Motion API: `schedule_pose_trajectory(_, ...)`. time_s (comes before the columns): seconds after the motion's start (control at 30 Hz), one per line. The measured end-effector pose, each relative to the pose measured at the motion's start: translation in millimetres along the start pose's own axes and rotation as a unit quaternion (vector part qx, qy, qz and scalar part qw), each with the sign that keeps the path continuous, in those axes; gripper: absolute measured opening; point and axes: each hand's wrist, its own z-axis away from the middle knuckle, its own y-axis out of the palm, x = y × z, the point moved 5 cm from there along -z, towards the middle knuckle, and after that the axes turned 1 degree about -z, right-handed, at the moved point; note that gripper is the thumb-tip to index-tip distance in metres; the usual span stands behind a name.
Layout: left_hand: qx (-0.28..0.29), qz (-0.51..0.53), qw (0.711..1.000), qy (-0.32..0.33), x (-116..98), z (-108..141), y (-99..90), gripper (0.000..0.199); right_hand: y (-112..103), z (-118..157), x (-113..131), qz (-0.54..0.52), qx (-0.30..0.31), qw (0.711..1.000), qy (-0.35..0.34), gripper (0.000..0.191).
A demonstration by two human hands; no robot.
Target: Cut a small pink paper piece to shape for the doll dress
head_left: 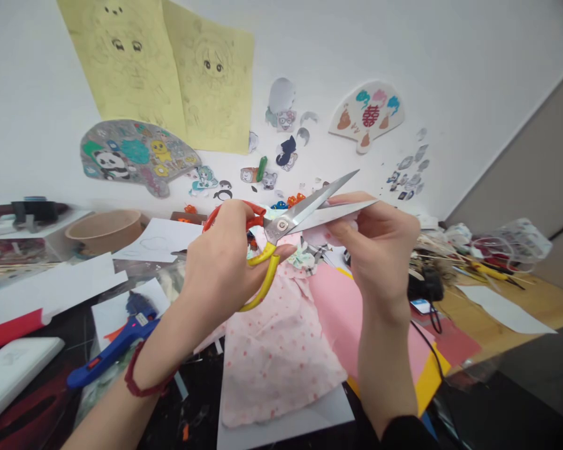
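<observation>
My left hand is closed around the handles of the scissors, one red and one yellow. Their two metal blades stand apart and point up to the right. Between the thumb and fingers of my right hand is a pale pinkish piece of fabric, partly hidden by the lower blade. That blade's tip lies over my right fingers. Below my hands, a pale pink cloth with small dots is spread over a white sheet.
A blue glue gun lies on the left, near a round tan bowl. Pink paper lies under my right forearm. A black cable runs down at right. Decorated fans and yellow drawings hang on the wall.
</observation>
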Motion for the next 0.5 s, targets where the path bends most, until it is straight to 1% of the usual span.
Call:
schedule_pose_trajectory(0.23,0.003,-0.014,1.0,0.005,-0.3,0.4,-0.6,0.05,-1.1,0.7,2.5,0.006,-0.002,1.0,-0.015,0.013)
schedule_pose_trajectory(0.37,0.006,-0.017,1.0,0.008,0.9,-1.1,0.2,0.048,0.1,0.7,0.7,0.023,-0.013,1.0,-0.007,0.009)
schedule_pose_trajectory(0.5,0.003,-0.015,1.0,0.012,2.0,-2.7,0.5,0.044,0.9,0.6,-1.6,0.028,-0.023,0.999,-0.004,0.01)
